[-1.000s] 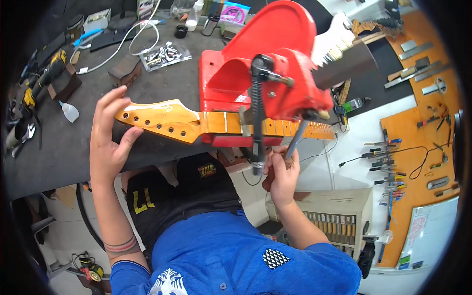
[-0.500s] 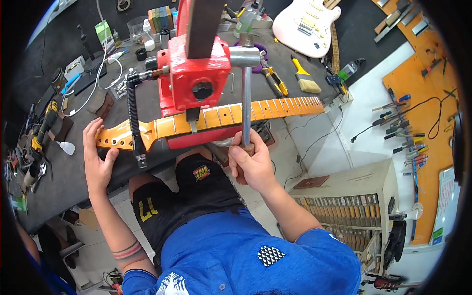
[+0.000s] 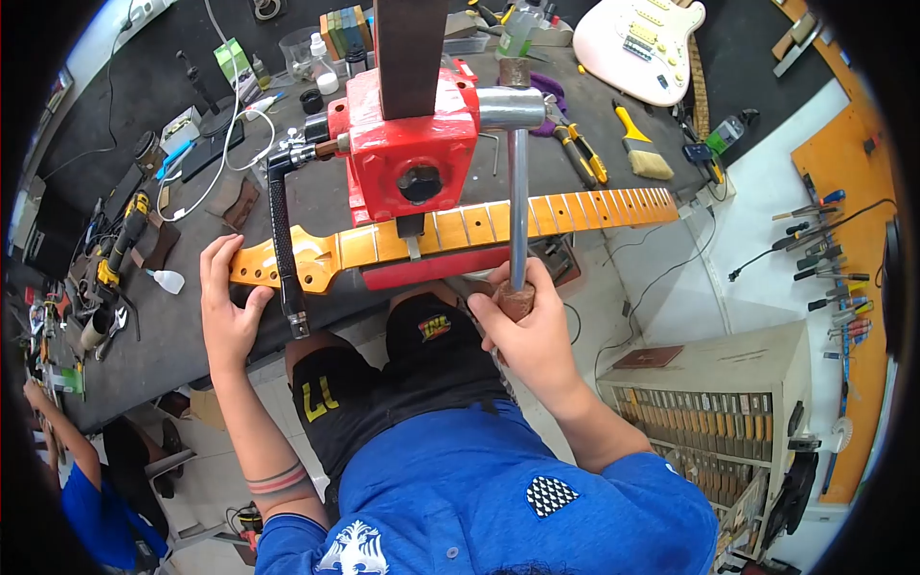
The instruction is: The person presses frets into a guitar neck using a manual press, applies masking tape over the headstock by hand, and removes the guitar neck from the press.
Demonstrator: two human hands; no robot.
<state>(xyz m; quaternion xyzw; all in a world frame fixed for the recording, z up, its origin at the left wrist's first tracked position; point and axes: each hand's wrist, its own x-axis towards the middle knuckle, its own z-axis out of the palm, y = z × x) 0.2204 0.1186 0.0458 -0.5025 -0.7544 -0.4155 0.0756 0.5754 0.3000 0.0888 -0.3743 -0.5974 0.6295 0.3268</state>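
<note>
A red arbor press (image 3: 407, 144) stands at the bench's edge with a guitar neck (image 3: 551, 216) lying fretboard up beneath its ram. The ram's narrow tip meets the fretboard near one of the first frets. My left hand (image 3: 230, 302) grips the headstock end, fingers over its far side and thumb at the near edge. In my right hand (image 3: 532, 331) is the brown end of the press's steel lever (image 3: 518, 206), which hangs down in front of the neck. A black ratchet wrench (image 3: 280, 225) is fitted to the press's left side, hanging over the headstock.
Behind the press lie pliers (image 3: 580, 153), a yellow-handled brush (image 3: 644, 144) and a pale guitar body (image 3: 637, 48). Bottles and a yellow drill (image 3: 120, 240) are on the left of the bench (image 3: 158, 340). Another person (image 3: 101, 508) is at lower left. A cabinet (image 3: 700, 412) stands right.
The view has shifted, so the bench and press appear farther right. More of the other person shows at lower left. Both hands keep their holds.
</note>
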